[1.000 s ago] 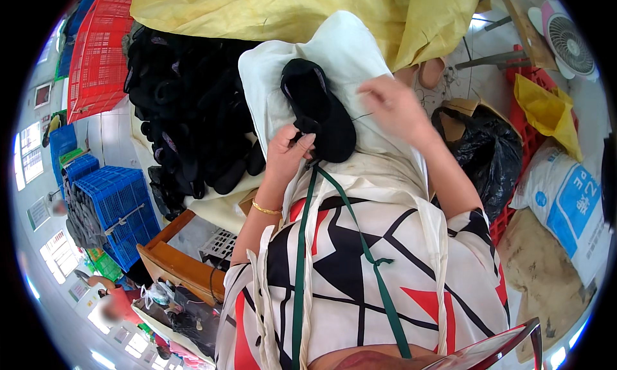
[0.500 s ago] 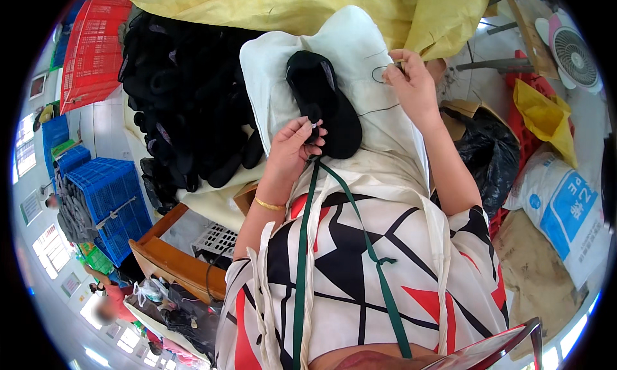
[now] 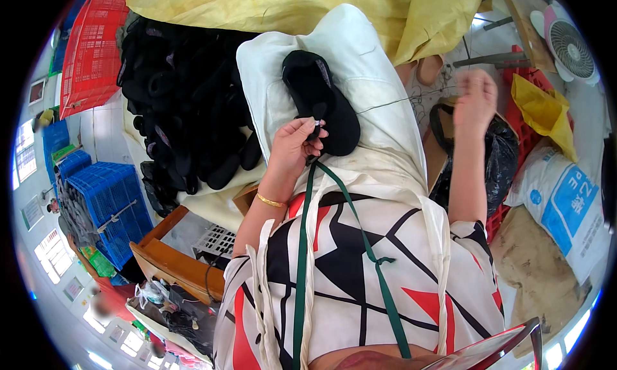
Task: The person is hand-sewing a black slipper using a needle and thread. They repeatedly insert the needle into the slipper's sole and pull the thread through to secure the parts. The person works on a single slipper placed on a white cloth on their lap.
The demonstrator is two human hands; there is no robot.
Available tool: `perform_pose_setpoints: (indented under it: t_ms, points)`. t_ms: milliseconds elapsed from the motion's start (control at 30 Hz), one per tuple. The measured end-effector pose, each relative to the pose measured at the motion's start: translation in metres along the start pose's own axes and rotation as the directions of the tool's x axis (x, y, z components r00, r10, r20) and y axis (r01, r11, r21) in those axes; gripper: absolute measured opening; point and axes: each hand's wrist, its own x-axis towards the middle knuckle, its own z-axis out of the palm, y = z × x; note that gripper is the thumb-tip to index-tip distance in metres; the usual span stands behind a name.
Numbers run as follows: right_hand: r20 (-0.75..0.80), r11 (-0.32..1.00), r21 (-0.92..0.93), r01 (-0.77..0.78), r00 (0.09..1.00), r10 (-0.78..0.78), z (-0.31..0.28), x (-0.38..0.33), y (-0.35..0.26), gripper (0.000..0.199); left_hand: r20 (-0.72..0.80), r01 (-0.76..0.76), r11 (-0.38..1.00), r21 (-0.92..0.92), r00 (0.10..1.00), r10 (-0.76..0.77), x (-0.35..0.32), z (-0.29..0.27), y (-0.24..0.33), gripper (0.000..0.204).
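Black shoe (image 3: 340, 124): probably light, soft and bendy, best held by the edge, pinched there in left hand (image 3: 295, 140); cannot tell closure of blurred right hand (image 3: 476, 101).

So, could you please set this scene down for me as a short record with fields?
Left hand: pinching at the left edge of the black shoe
Right hand: out to the right, blurred; grip unclear
Thread: dark, running from the shoe's right side toward the right hand
Support: white cloth over the lap, under the shoe
Left side: pile of black shoes, red crate
Right side: black plastic bag, fan
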Motion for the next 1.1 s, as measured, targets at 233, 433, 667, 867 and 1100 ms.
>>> perform_pose_setpoints:
  t_ms: [233,433,667,867,1100]
  points:
    - [0.616,0.784,-0.597,-0.172,0.528,0.585,0.092,-0.124,0.006,0.011,-0.027,0.006,0.999,-0.047,1.0,-0.007,-0.002,0.005,0.001,0.025]
    - [0.702,0.745,-0.649,0.151,0.496,0.511,0.105,-0.132,0.014,0.015,-0.051,0.003,0.997,-0.074,0.999,-0.007,-0.005,0.008,0.0,0.026]
    - [0.709,0.752,-0.641,0.155,0.494,0.503,0.106,-0.133,0.019,0.015,-0.046,0.014,0.996,-0.089,0.999,-0.018,-0.006,0.01,0.002,0.025]
    - [0.705,0.74,-0.651,0.168,0.495,0.508,0.107,-0.133,0.02,0.014,-0.043,0.006,0.997,-0.081,0.999,-0.009,-0.006,0.01,0.001,0.024]
    - [0.708,0.77,-0.631,0.095,0.476,0.522,0.108,-0.132,0.021,0.013,-0.085,-0.057,0.992,-0.115,0.995,0.048,-0.011,0.016,0.004,0.018]
